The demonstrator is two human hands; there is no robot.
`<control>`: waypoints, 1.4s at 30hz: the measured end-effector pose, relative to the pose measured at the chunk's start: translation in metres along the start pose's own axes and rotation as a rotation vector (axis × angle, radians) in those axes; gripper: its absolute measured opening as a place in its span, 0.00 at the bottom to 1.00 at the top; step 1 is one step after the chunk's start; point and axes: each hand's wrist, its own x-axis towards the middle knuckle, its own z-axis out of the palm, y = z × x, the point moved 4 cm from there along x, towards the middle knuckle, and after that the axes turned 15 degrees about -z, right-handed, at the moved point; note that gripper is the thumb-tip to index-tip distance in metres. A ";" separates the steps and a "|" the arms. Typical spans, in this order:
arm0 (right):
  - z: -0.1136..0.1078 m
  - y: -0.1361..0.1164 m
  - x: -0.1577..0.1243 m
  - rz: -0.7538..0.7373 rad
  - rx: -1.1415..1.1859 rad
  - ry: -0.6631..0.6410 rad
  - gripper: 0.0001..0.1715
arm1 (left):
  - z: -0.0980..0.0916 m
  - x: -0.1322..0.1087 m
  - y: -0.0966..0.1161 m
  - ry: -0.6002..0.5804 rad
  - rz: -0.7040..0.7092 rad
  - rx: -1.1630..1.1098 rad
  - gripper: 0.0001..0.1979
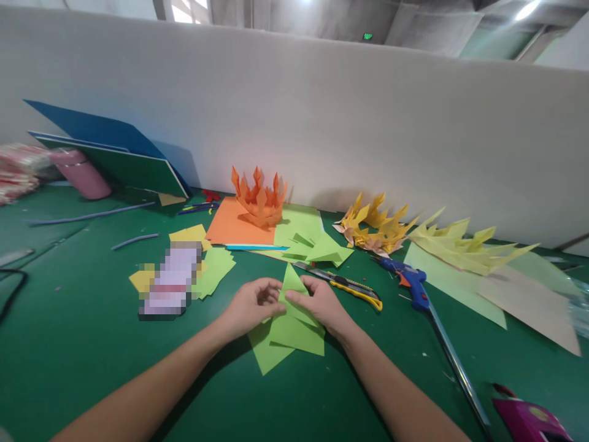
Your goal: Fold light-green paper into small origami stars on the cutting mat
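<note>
Where green paper (294, 334) rests: green mat (92, 344), white partition (322, 123) behind.

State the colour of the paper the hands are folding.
Light green paper, seen in the head view.

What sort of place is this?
Probably a paper-craft workbench: the left hand and right hand pinch green paper on a table, beside a glue gun, a knife and a paper crown.
</note>
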 end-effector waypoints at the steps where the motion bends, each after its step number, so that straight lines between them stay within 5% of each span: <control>1: 0.000 0.000 0.000 0.001 0.002 0.003 0.21 | 0.000 0.000 0.000 -0.003 0.000 0.000 0.19; 16: 0.000 -0.004 0.000 0.021 0.129 0.090 0.25 | 0.003 -0.007 0.007 0.023 0.096 0.018 0.13; 25: -0.003 -0.002 0.000 0.044 0.145 0.127 0.25 | 0.005 -0.011 0.010 0.045 0.176 0.269 0.01; 42: -0.004 -0.003 0.002 0.001 0.085 0.122 0.24 | 0.005 -0.012 0.011 0.009 0.208 0.343 0.12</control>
